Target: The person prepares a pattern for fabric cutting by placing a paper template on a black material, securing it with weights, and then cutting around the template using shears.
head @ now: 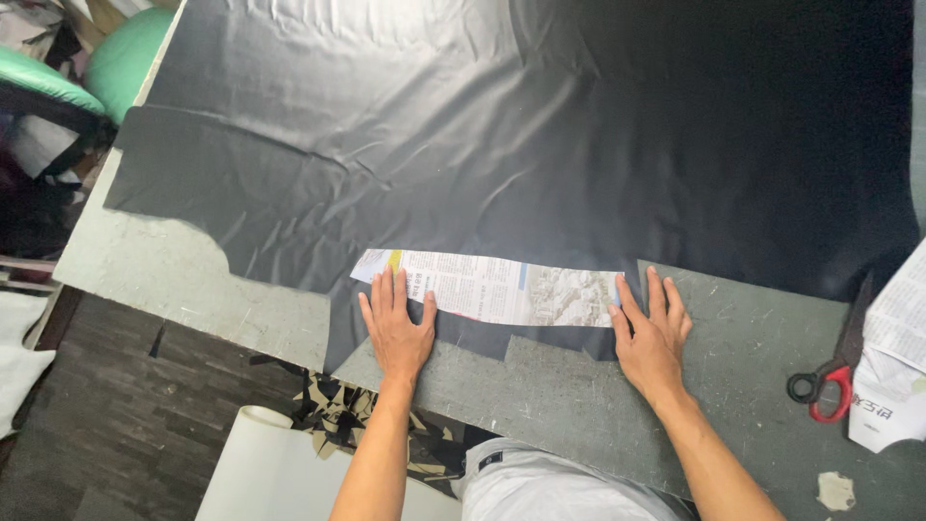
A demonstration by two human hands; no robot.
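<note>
Both hands, left hand and right hand, fingers spread flat and gripping nothing, press a flimsy newspaper pattern onto slippery black fabric near the desk front edge; likely best pinned at its ends.

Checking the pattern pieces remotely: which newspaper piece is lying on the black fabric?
The long newspaper strip, pressed flat by the left hand and right hand. The other newspaper pieces lie at the table's right edge, off the black fabric.

Tailoring workshop: black fabric, scissors, worn cutting table
</note>
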